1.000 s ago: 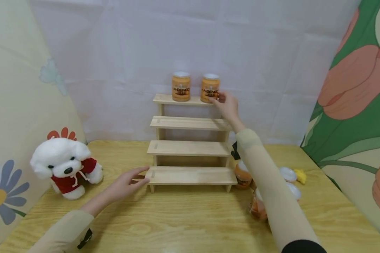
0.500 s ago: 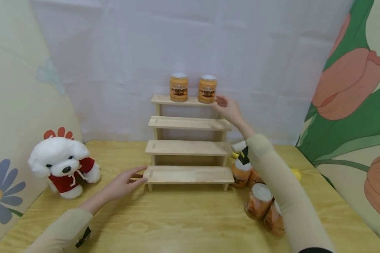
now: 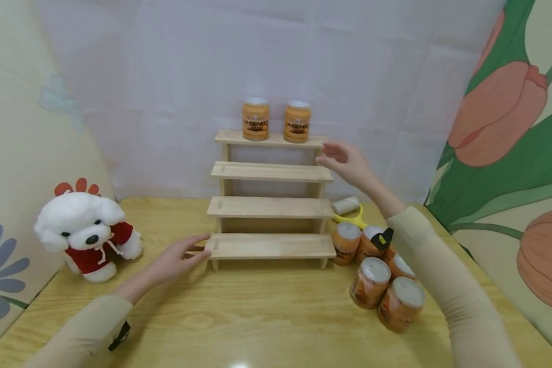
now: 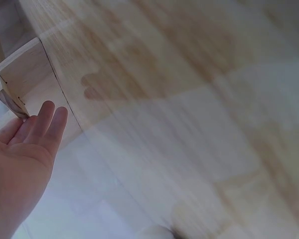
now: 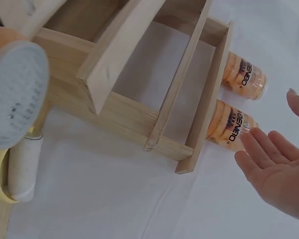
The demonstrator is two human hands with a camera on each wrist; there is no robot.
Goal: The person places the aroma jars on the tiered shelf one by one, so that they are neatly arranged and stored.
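Note:
My left hand [image 3: 177, 261] holds the left end of the bottom step of a four-step wooden display rack [image 3: 271, 246], thumb and fingers at its edges. In the left wrist view the left hand's fingers [image 4: 45, 124] lie against the board's corner. My right hand [image 3: 349, 163] is off the top step's right end, fingers loosely bent with nothing in them. Two orange cans with white tops stand upright on the top step, a left can [image 3: 255, 120] and a right can [image 3: 297, 122]. The right wrist view shows that hand's palm beside the right can [image 5: 231, 127].
Several more orange cans [image 3: 370, 282] stand in a cluster on the table right of the rack. Behind them lie a yellow-handled object [image 3: 354, 217] and a pale cylinder [image 3: 346, 205]. A white plush dog [image 3: 92, 235] in red sits at the left. A white cloth [image 3: 188, 76] hangs behind.
My right hand has let go of the right can on the top step and drawn back to the right and down. The left hand keeps its place at the rack.

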